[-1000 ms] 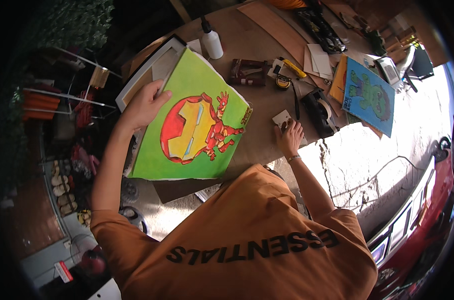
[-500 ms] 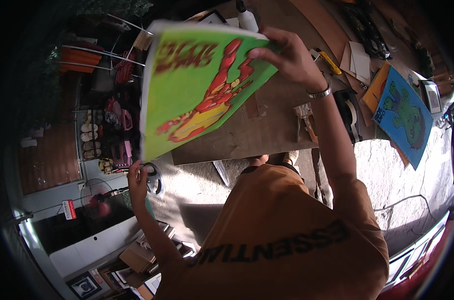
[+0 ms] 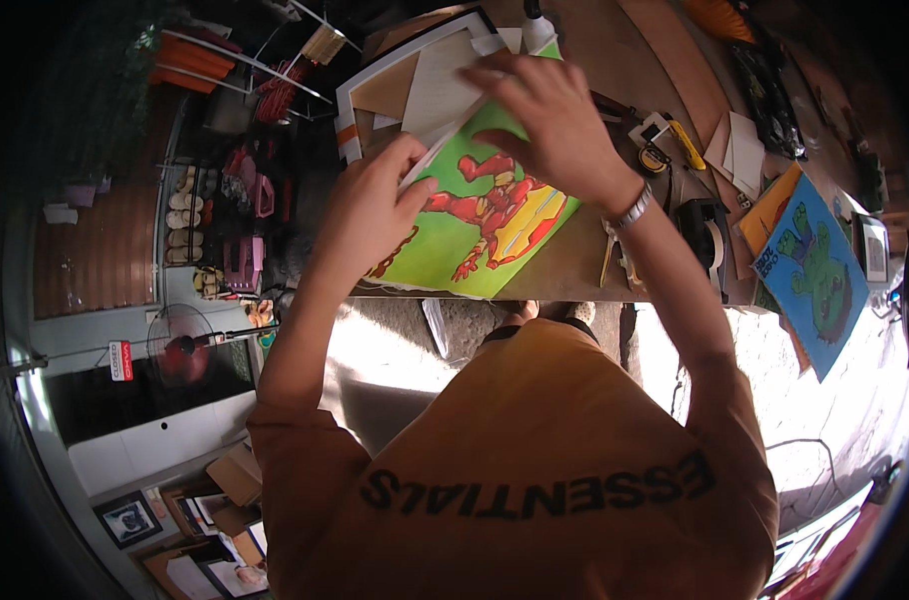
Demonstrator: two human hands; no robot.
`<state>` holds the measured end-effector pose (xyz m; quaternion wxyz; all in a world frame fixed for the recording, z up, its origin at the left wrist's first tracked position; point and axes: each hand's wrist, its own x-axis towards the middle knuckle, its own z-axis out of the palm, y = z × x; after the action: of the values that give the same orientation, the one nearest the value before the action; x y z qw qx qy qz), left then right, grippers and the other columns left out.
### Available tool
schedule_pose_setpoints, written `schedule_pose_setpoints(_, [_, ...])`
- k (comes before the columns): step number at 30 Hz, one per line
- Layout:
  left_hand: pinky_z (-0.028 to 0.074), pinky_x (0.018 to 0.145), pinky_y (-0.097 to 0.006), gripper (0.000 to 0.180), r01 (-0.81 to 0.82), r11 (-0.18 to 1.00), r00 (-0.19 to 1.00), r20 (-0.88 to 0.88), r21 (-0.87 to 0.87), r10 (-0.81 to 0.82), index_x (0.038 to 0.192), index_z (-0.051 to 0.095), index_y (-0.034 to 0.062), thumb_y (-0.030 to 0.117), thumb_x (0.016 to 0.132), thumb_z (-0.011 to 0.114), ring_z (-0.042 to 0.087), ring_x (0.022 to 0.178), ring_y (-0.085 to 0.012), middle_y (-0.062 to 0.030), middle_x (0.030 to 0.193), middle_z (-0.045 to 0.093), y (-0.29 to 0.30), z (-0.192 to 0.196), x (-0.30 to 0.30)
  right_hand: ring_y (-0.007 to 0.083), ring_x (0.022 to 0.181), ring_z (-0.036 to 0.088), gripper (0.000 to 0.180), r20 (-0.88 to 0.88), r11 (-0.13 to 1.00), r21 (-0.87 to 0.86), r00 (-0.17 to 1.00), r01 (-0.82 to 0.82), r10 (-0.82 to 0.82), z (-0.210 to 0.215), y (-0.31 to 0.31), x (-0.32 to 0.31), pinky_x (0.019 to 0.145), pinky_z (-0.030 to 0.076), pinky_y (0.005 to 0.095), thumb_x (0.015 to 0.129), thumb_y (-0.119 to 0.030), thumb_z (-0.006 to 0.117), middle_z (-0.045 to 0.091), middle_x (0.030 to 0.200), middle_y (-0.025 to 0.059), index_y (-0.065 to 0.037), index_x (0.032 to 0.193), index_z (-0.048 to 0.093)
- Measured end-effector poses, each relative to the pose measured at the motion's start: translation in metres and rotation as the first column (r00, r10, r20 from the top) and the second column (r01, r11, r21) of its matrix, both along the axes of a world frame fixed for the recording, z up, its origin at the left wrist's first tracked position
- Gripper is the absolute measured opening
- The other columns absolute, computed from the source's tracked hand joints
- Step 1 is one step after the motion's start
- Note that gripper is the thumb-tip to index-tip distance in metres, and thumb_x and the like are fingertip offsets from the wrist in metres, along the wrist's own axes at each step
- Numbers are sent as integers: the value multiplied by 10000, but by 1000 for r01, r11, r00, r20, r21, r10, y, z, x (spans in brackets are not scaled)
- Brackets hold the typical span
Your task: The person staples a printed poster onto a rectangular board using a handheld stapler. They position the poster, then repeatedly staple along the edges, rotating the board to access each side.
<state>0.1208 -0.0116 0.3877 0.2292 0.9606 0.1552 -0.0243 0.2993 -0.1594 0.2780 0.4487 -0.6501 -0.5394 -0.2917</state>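
A green painting (image 3: 445, 245) of a red and yellow armoured figure lies tilted at the table's near edge, its picture side partly toward me. My left hand (image 3: 370, 205) pinches its upper left edge, thumb on the painted face and fingers behind. Above the same edge, my right hand (image 3: 560, 125) has its fingers spread and slightly blurred, with the thumb over the green surface. Whether those fingertips touch the painting is hard to see. A metal-banded watch (image 3: 635, 203) circles my right wrist. Just beyond the painting rests a white picture frame (image 3: 347, 105) with papers on it.
A white bottle (image 3: 537, 32) stands at the far side of the table. On the right lie a yellow utility knife (image 3: 687, 146), a tape measure (image 3: 655, 158) and a tape dispenser (image 3: 713, 235). A blue painting (image 3: 820, 255) overhangs the right edge. A fan (image 3: 180, 345) is at left.
The painting has come down from its raised position at the left and swung over the table edge. My left hand moved up and right onto its edge; my right fingers opened from their pinch.
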Motion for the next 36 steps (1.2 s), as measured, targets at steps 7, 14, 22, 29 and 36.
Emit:
schedule_pose_setpoints(7, [468,614,-240,228,84,925,980,-139,-369,-145,922,473,20,124,1000,660,535,726,-26,18,772,477,38,-4,13,358,1080,596,638,-244,383,-891,453,245,-858,-203,-108,-78,857,506,481,869,-498,734,582,1167,183,-13,1219,513])
schedule_pose_setpoints(14, [306,583,-225,240,288,816,886,-185,-502,-426,883,477,39,169,1043,600,353,689,-24,46,762,403,56,3,35,394,1169,581,798,-164,259,-938,362,232,-918,-297,-115,-91,957,489,473,787,-451,792,573,1274,199,32,1330,461])
schedule_pose_setpoints(22, [379,617,-221,231,294,640,823,-152,-710,-547,881,503,27,161,1045,597,420,726,-10,54,783,487,80,-13,46,411,826,689,409,-668,707,-706,309,22,-677,-186,-137,-86,746,533,455,888,-309,667,684,876,263,51,1070,597])
schedule_pose_setpoints(29, [544,578,-232,245,169,119,782,59,-978,-620,916,548,33,230,1061,568,631,637,-63,-11,779,643,83,-57,50,371,630,606,352,-689,717,-686,424,-122,-588,41,-106,-132,608,457,437,898,-286,750,606,670,173,25,1006,622])
schedule_pose_setpoints(36, [478,625,-211,200,271,-21,794,235,-962,-561,920,548,48,188,1062,565,580,698,-32,11,769,623,69,-82,47,276,659,528,382,-502,526,-831,653,-181,-567,131,-71,-130,658,434,396,793,-338,837,598,680,99,-28,991,732])
